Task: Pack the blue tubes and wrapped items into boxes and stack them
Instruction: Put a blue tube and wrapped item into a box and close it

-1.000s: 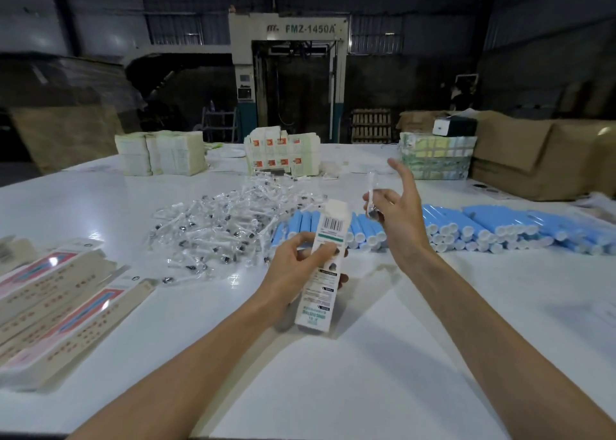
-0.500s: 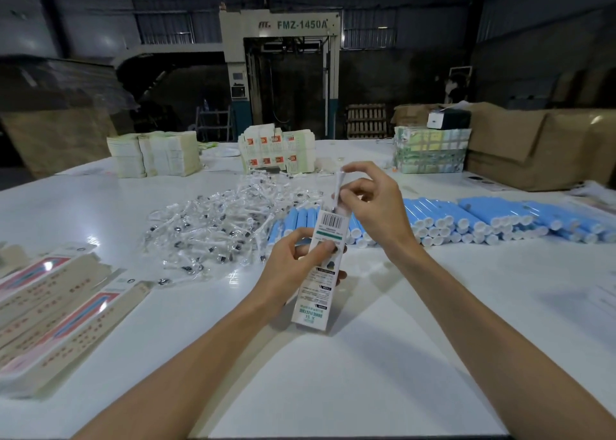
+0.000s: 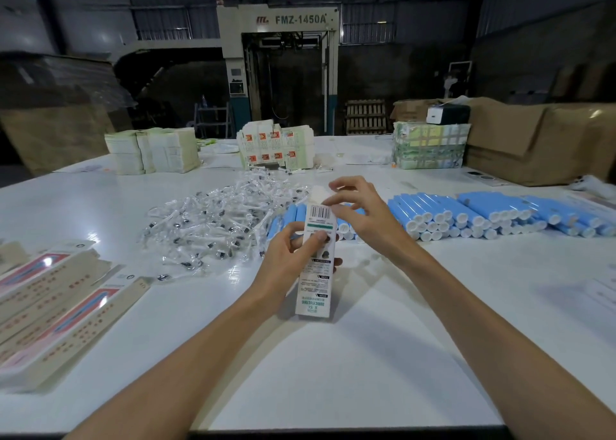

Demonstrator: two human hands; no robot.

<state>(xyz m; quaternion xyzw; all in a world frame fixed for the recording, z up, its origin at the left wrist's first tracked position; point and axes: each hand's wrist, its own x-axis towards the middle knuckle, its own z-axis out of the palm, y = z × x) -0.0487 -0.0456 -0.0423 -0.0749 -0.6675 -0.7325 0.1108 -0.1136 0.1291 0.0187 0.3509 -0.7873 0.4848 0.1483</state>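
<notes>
Narrow printed carton (image 3: pixel 315 283) stands tilted above bench (image 3: pixel 333 373), barcode end up. Left hand (image 3: pixel 290 253) grasps its middle, thumb on the printed face. Right hand (image 3: pixel 363 216), fingers curled, pinches the carton's top end at the white flap. Blue tubes (image 3: pixel 473 213) lie in rows behind and right of carton; wrapped items (image 3: pixel 213 226) are heaped behind-left.

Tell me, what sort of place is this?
Most likely a factory packing floor: a grey machine marked FMZ-1450A stands behind a white table piled with rows of blue white-capped plastic tubes and stacks of flat printed cartons.
</notes>
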